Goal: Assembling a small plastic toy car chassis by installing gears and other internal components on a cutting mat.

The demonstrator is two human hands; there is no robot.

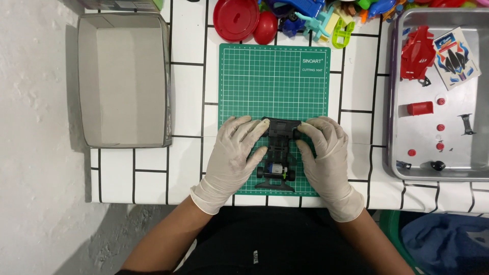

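A small black plastic toy-car chassis (278, 153) lies lengthwise on the lower half of a green gridded cutting mat (274, 81). It has a broad flat bumper at the far end, a narrow ribbed middle, and a silver motor set between two black wheels at the near end, just short of the mat's near edge.

The left hand (233, 155), in a thin, wrinkled off-white glove, rests on the mat beside the chassis. Its fingers are partly curled, with the index fingertip on the far left corner of the bumper and the thumb against the chassis side. The right hand (325, 153), gloved the same way, mirrors it, with fingertips on the far right corner and the thumb along the middle. Both are loosely closed on the chassis from either side.

The mat sits on a white desk (186, 91) marked with thin black lines. To the left stands an open, empty grey cardboard box (122, 76) with straight walls, well apart from the hands. To the right, close to the right wrist, is a shiny rectangular metal tray (392, 102) holding a red plastic car body (416, 53), a printed sticker sheet (456, 57), a red block, small red round pieces and a few black bits. Beyond the mat's far edge lie a red round plastic lid (236, 19) and a heap of coloured plastic toy parts (326, 18). The upper mat is bare, and the desk's near edge runs just under the wrists.
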